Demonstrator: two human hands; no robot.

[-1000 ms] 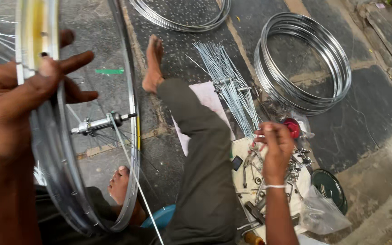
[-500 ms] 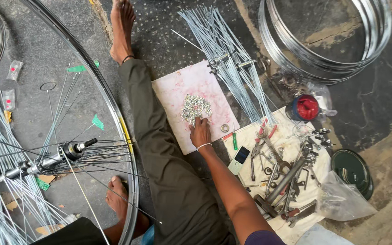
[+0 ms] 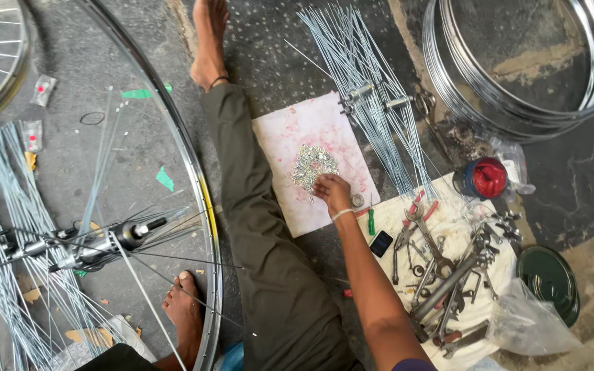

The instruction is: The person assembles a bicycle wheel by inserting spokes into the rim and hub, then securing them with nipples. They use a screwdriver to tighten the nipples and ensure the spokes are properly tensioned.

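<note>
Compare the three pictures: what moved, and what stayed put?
The right hand left the tool pile and now rests its fingers at the small heap of spoke nipples. The left hand let go of the wheel rim. Loose spokes and stacked rims stayed.

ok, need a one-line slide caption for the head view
Seated on the ground, right hand picks at small metal nipples on paper beside loose spokes.
</note>
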